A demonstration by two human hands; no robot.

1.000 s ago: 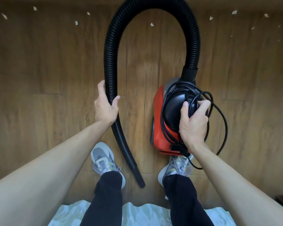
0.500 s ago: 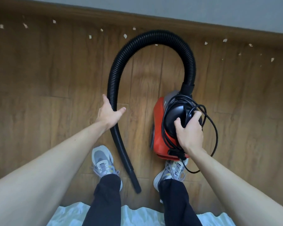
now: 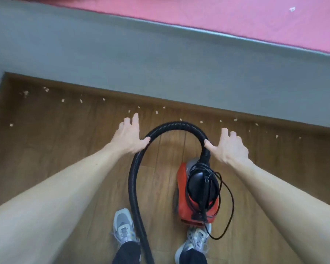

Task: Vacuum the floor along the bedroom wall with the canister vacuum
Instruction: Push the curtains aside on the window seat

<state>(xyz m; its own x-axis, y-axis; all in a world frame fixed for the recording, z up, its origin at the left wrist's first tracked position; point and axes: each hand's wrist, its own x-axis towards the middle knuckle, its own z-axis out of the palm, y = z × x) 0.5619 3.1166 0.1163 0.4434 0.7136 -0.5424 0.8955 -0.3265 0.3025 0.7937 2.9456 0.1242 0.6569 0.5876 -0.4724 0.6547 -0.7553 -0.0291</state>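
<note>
Both hands, left hand (image 3: 129, 137) and right hand (image 3: 230, 147), hang open and empty at frame centre, flanking the ribbed black hose (image 3: 133, 180) arching from the red canister vacuum (image 3: 183, 195) on the wooden floor (image 3: 65, 141) lower right.

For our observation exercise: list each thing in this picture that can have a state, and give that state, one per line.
Red and black canister vacuum: standing on the wooden floor, unheld.
Black ribbed hose: arched, attached to the canister.
Black power cord: wound round the canister, one loop trailing.
Left hand: open, empty.
Right hand: open, empty.
Pale paper scraps: scattered along the wall.
</note>
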